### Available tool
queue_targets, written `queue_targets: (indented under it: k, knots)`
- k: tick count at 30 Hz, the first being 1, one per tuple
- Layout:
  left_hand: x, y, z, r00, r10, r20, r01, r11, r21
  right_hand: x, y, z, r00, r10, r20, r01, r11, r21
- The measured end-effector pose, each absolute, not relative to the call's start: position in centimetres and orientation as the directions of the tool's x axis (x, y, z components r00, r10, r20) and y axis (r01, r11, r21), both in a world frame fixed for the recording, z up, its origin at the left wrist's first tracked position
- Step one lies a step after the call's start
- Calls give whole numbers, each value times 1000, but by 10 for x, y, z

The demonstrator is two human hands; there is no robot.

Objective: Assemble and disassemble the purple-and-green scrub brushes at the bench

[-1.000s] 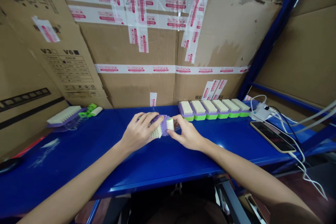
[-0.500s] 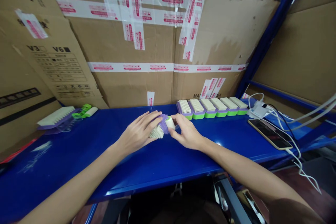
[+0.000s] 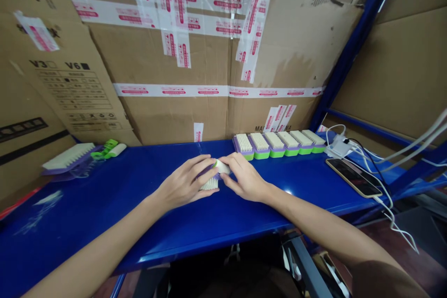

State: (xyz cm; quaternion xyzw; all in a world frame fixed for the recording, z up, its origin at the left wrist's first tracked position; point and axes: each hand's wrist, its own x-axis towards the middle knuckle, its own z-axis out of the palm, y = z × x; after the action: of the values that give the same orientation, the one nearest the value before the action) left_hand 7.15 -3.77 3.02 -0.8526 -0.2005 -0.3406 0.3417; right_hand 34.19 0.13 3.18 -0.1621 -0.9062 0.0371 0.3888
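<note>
My left hand (image 3: pixel 185 180) is closed around a scrub brush (image 3: pixel 210 184), whose cream bristles point down toward me; its fingers hide most of the purple body. Between the fingers of my right hand (image 3: pixel 245 178) is a white piece with a green edge (image 3: pixel 221 166), pressed against the brush's purple side. I cannot tell whether the two parts are joined. To the right behind my hands, several scrub brushes (image 3: pixel 277 142) with purple and green bodies stand in a row, bristles up.
Far left on the blue table (image 3: pixel 146 233) lie a purple bristle block (image 3: pixel 68 157) and green-and-white parts (image 3: pixel 109 149). A phone (image 3: pixel 353 177) with cables sits near a white charger (image 3: pixel 338 145) on the right. Taped cardboard (image 3: pixel 174 116) walls the back.
The brush has turned in my left hand, so less purple shows. My right hand has shifted slightly left with the white piece, closer to my left fingers. The camera view has shifted a little.
</note>
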Motion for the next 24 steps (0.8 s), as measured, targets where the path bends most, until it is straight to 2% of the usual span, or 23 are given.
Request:
queue_targets:
  k: [5,9,12,24]
  knots:
    - [71,-38,27,664,65,745,570,-689,-448,341,1,32,-678,241,694,259,962,-81]
    - [72,-38,26,683,-2,731,540,-672,-507,341,1,32,-691,200,694,247,968,-33]
    - [74,-38,26,686,-37,727,520,-673,-525,342,2,32,-689,195,698,238,971,-37]
    - [76,-36,22,649,-7,761,538,-703,-466,342,6,30,-681,211,701,205,974,-94]
